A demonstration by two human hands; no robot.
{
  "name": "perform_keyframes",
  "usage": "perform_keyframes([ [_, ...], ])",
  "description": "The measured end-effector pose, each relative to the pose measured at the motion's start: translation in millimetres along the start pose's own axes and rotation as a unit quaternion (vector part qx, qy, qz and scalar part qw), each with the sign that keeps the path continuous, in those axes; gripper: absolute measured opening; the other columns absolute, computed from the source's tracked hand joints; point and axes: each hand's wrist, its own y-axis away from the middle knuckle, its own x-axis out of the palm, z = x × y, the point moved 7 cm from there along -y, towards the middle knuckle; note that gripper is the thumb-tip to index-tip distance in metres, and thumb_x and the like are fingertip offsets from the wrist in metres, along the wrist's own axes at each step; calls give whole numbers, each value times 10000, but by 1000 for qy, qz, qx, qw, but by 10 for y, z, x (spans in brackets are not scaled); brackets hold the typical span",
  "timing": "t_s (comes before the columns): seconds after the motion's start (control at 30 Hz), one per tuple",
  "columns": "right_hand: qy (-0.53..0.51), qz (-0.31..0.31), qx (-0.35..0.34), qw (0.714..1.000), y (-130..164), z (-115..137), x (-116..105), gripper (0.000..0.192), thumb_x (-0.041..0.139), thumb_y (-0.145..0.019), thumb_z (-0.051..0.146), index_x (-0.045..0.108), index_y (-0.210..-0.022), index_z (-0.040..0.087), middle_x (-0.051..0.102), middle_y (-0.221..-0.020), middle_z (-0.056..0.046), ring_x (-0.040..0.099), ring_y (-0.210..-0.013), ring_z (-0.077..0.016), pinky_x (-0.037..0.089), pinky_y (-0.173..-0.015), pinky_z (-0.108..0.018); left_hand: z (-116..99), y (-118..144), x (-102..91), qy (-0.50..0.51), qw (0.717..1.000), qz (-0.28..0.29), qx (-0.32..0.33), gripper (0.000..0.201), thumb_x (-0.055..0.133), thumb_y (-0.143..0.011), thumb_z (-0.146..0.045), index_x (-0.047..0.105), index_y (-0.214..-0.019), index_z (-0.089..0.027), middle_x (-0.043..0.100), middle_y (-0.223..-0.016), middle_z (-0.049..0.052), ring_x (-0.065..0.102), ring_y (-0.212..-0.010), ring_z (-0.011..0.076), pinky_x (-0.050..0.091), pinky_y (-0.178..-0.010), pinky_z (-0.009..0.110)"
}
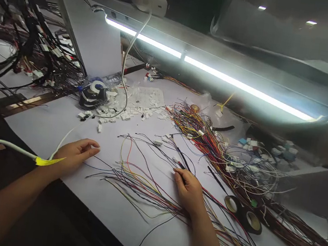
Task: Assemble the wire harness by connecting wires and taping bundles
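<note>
My left hand (77,154) is at the table's left side, thumb and index tips nearly together. A thin dark wire (103,160) runs from under its thumb toward the loose wires. My right hand (188,188) is curled shut around thin dark wires (164,156) near the table's middle, above a bundle of coloured wires (149,189) that fans out to the left. Beside its fingertips are a small white-and-red connector (176,161) and a black sleeve (182,153). A white multi-hole connector (157,142) lies beyond. What is inside the right palm is hidden.
White connectors (125,116) lie scattered at the back near a tape roll (98,87). A thick wire bundle (204,136) crosses the right side, beside two black tape rolls (252,222). A white cable (126,61) with a yellow tag (48,161) hangs over the left. A light bar (247,87) runs above.
</note>
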Motion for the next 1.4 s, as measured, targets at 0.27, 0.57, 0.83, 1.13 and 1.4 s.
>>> perform_keyframes([
  [0.27,5,2,8,1000,14,12,-13,240,473,-933,312,655,-1061,225,691,-984,-63,641,-935,-212,505,-834,-344,-214,54,-92,-83,978,-129,139,418,483,-792,-570,677,-908,-218,664,-888,65,622,-892,253,485,-788,355],
  [0.57,-4,4,21,1000,14,-31,-17,251,471,-931,329,664,-1050,225,696,-990,-66,647,-939,-218,506,-839,-351,-523,420,229,1,969,-97,228,318,494,-899,-422,616,-1112,-220,638,-1127,65,616,-999,213,508,-895,342],
  [0.83,-31,38,37,998,20,-80,-36,262,480,-920,334,663,-1080,238,695,-1030,-64,642,-967,-229,503,-866,-375,-658,649,278,8,956,-82,282,242,513,-912,-328,615,-1114,-242,663,-1099,54,602,-1053,215,477,-958,376],
  [1.13,-23,27,56,998,25,-121,-31,274,490,-916,335,654,-1115,239,702,-1000,-62,653,-930,-231,518,-834,-377,-1066,793,603,-93,910,-23,403,399,496,-928,-345,490,-1315,-250,526,-1392,81,430,-1319,249,343,-1104,430],
  [1.4,-38,42,-20,998,17,62,-28,218,492,-923,310,676,-1024,252,686,-962,-60,645,-920,-213,520,-823,-344,-1484,643,1205,-190,879,87,428,478,470,-894,-538,571,-1283,-279,569,-1365,84,482,-1267,292,321,-1069,493],
])
